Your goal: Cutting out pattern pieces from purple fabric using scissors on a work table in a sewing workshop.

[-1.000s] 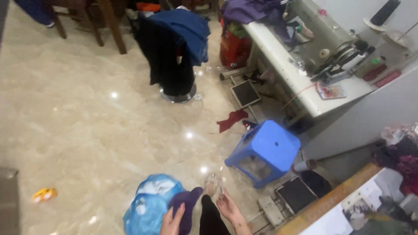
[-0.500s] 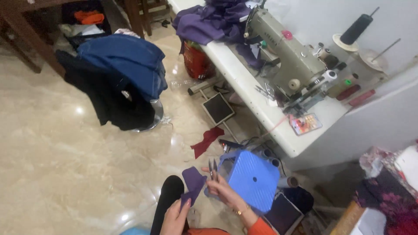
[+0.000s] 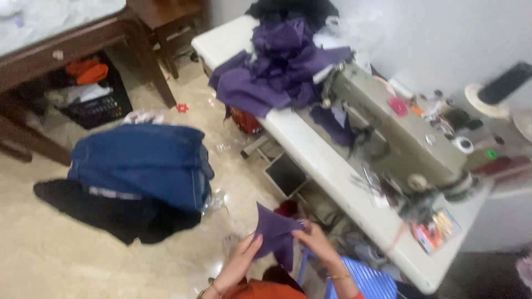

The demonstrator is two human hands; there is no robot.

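We hold a small purple fabric piece (image 3: 274, 232) in front of us, low in the view, above the pale tiled floor (image 3: 83, 260). Our left hand (image 3: 239, 260) comes up from below with the fingers spread and the thumb pressed against the cloth's lower left edge. Our right hand (image 3: 316, 243) grips the cloth's right edge, fingers curled over it, with a thin bangle showing at the wrist. The piece hangs folded between the two hands, one pointed corner sticking upward.

Just to our right runs the long white counter (image 3: 332, 166), which carries a grey-green sewing machine (image 3: 399, 138). A heap of purple cloth (image 3: 277, 72) of the same colour lies on the counter's far end, touching the machine's back end, and black fabric sits behind that heap. Small oddments lie near the machine's head, too blurred for us to tell apart. A dark thread cone (image 3: 504, 83) stands on a round base beyond the machine.

Below our right hand a blue plastic stool (image 3: 360, 277) shows beside the counter's edge. On the floor to our left lies a folded blue denim garment (image 3: 144, 163), resting on top of a black garment (image 3: 116, 213). Farther off stands a dark wooden table (image 3: 72, 41), with a black basket (image 3: 97, 102) holding something orange under it.
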